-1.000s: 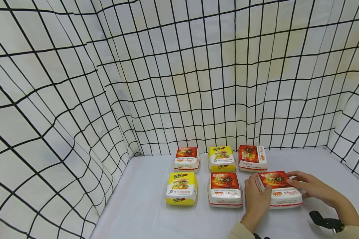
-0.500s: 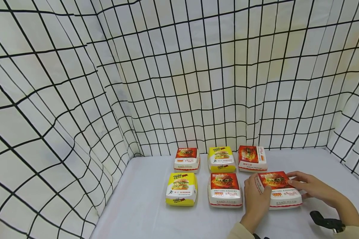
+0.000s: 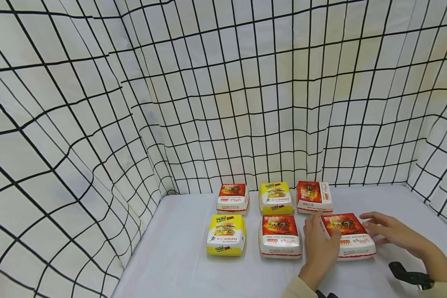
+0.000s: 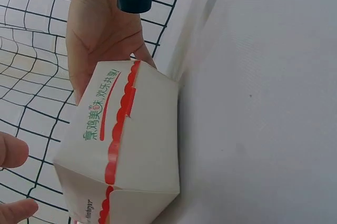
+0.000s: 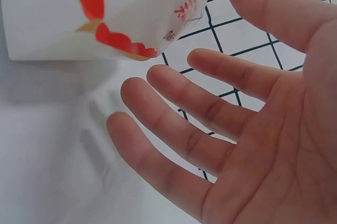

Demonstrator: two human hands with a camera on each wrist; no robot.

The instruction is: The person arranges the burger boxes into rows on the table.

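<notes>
A white-and-red burger box [image 3: 348,236] sits on the white cloth at the right front, between both hands. My left hand [image 3: 320,248] is at its left side, fingers extended and thumb near the front left corner. In the left wrist view, my left fingertips [image 4: 13,150] show at the left edge, apart from the visible box faces. My right hand [image 3: 398,236] is just off the box's right side. Its fingers [image 5: 174,116] are spread, holding nothing, in the right wrist view. Left of my left hand stands another red-and-white burger box [image 3: 280,236].
A yellow burger box [image 3: 226,235] stands at the front left. Behind are a red-and-white box [image 3: 232,198], a yellow box [image 3: 276,198] and a turned red-and-white box [image 3: 314,197]. A white cloth wall with black grid [image 3: 231,103] encloses the table [image 3: 171,248].
My right hand has moved slightly right, off the box it was touching. My left thumb and fingers have loosened at the box's left side. The boxes have stayed put.
</notes>
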